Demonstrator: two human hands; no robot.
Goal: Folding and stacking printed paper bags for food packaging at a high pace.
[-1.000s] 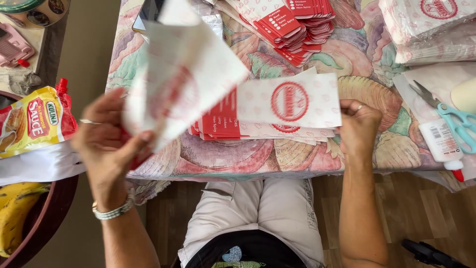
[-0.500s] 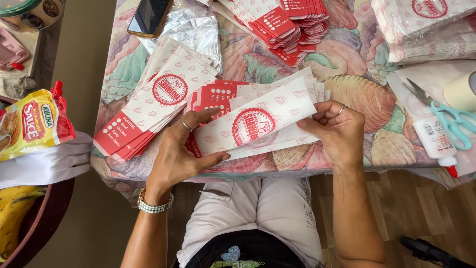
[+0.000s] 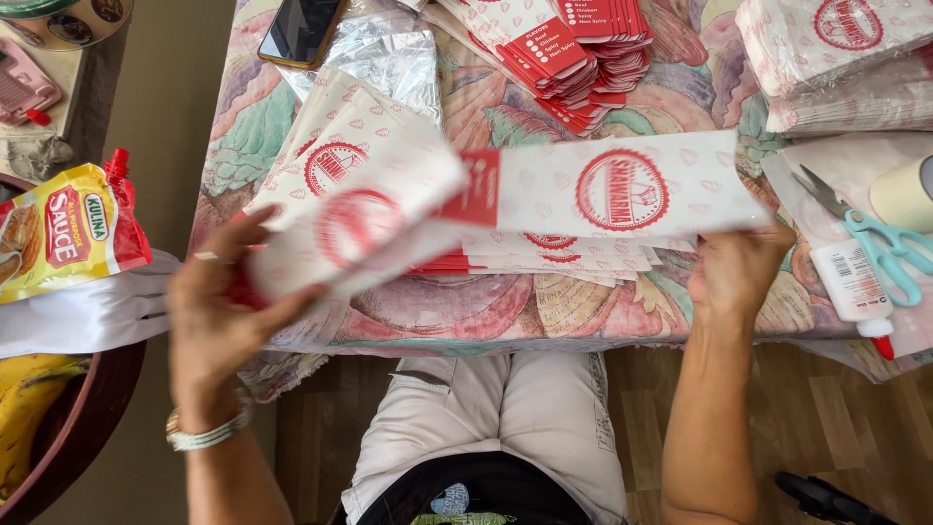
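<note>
Since the earlier frame, a blurred paper sleeve [image 3: 355, 233] is lifted at frame left, gripped by the left hand [image 3: 219, 311]; the right hand [image 3: 739, 272] grasps another sleeve [image 3: 622, 190].

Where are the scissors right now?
In the head view, the teal-handled scissors lie at the table's right edge, beside the white glue bottle and just below a roll of tape, right of the right hand.
</note>
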